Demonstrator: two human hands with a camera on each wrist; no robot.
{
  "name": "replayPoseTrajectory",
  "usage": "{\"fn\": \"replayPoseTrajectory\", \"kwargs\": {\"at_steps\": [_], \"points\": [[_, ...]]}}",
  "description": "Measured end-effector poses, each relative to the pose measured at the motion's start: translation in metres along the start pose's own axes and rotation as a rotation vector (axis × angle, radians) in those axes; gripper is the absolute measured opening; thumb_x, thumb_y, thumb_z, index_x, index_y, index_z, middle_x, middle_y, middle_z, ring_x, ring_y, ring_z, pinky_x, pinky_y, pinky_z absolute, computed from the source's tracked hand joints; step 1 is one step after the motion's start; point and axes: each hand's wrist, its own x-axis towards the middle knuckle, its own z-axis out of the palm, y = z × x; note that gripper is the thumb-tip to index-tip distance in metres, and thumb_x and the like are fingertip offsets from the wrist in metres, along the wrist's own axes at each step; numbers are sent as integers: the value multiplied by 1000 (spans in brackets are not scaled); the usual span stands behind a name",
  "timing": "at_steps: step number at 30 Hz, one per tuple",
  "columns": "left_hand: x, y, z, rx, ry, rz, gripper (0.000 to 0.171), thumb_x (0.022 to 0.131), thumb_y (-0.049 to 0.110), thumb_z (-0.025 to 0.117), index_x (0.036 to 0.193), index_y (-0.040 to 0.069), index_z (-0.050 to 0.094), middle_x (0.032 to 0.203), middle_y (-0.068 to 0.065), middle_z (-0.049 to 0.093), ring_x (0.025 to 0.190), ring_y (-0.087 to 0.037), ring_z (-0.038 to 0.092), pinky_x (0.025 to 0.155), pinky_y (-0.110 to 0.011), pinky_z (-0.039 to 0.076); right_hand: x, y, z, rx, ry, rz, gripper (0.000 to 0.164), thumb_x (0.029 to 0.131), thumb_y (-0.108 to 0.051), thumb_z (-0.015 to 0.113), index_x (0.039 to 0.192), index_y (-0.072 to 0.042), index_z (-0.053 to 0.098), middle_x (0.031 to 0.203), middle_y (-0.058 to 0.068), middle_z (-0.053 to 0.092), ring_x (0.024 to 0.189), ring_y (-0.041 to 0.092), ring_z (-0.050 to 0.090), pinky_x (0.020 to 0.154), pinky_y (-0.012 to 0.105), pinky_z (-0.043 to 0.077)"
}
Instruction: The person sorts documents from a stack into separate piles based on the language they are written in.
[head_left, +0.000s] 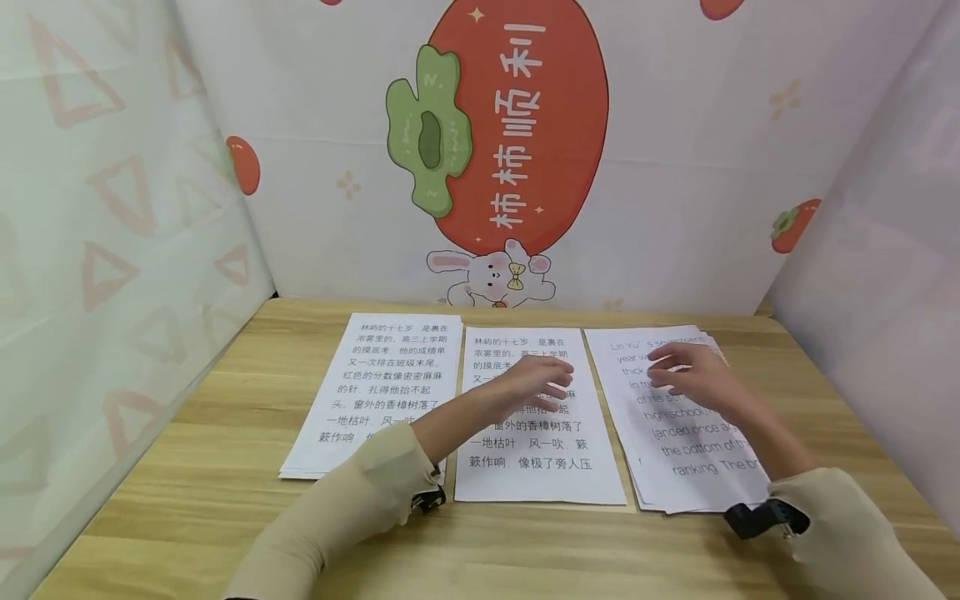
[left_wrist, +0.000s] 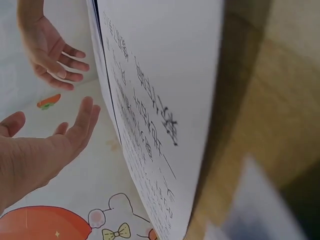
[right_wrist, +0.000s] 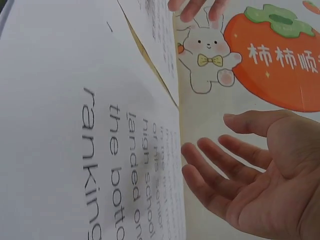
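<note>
My left hand (head_left: pixel 528 385) is over the middle sheet (head_left: pixel 536 483), which carries printed Chinese text, and covers some of its lines. In the left wrist view its fingers are loosely bent, with a gap between them and the paper. My right hand (head_left: pixel 693 377) is above the right stack of sheets (head_left: pixel 645 454), printed in English. Seen in the right wrist view, that palm (right_wrist: pixel 280 195) faces the camera, fingers spread and slightly bent, holding nothing. A left stack of sheets (head_left: pixel 375 375) with Chinese text lies beside the middle one, partly behind my left forearm.
The papers lie in a row on a wooden table (head_left: pixel 525 550). Behind stands a white backdrop (head_left: pixel 322 225) with a large persimmon and a rabbit drawing. Pale fabric walls (head_left: pixel 112 250) enclose both sides. Each wrist wears a dark strap; the right strap (head_left: pixel 765 518) hangs near the stack's front edge.
</note>
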Motion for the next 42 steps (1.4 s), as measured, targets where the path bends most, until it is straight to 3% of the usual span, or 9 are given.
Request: {"fn": "replayPoseTrajectory", "kwargs": {"at_steps": [5,15,21,29,34,42], "points": [[-9,-5,-19,34,51,-5,41,106,18,53,143,1,58,139,-17,61,122,-30,65,95,-37,61,10,-12,15,111,-52,-2,42,98,-10,70,132,12,59,119,27,68,99,33,72,79,38,65],[-30,-19,-55,77,142,-47,44,105,19,52,145,2,57,143,-17,58,122,-30,64,94,-33,61,20,-19,38,359,-160,87,47,101,-8,64,138,17,50,118,33,69,95,36,76,83,42,65],[-43,-25,-73,79,202,-64,44,104,18,52,145,0,56,141,-20,59,120,-32,65,95,-36,60,23,-25,45,363,-161,158,46,102,-9,63,139,16,49,117,32,70,94,34,77,80,39,66],[-54,-27,-92,-59,239,-74,47,103,12,49,145,-8,49,138,-29,55,121,-37,62,103,-41,57,25,-29,47,363,-149,207,46,103,-10,61,141,14,49,115,28,72,93,32,77,81,37,66],[-60,-26,-97,-62,282,-108,48,106,18,48,147,-7,48,142,-29,51,121,-38,60,104,-44,56,24,-29,44,400,-150,240,51,101,-10,63,142,14,47,115,28,72,93,32,77,80,39,66],[-64,-24,-100,-93,329,-190,50,99,21,57,144,-2,52,137,-27,55,117,-37,64,97,-42,60,23,-24,44,457,-172,274,52,101,-10,63,144,13,45,116,26,72,94,31,77,81,37,65]]}}
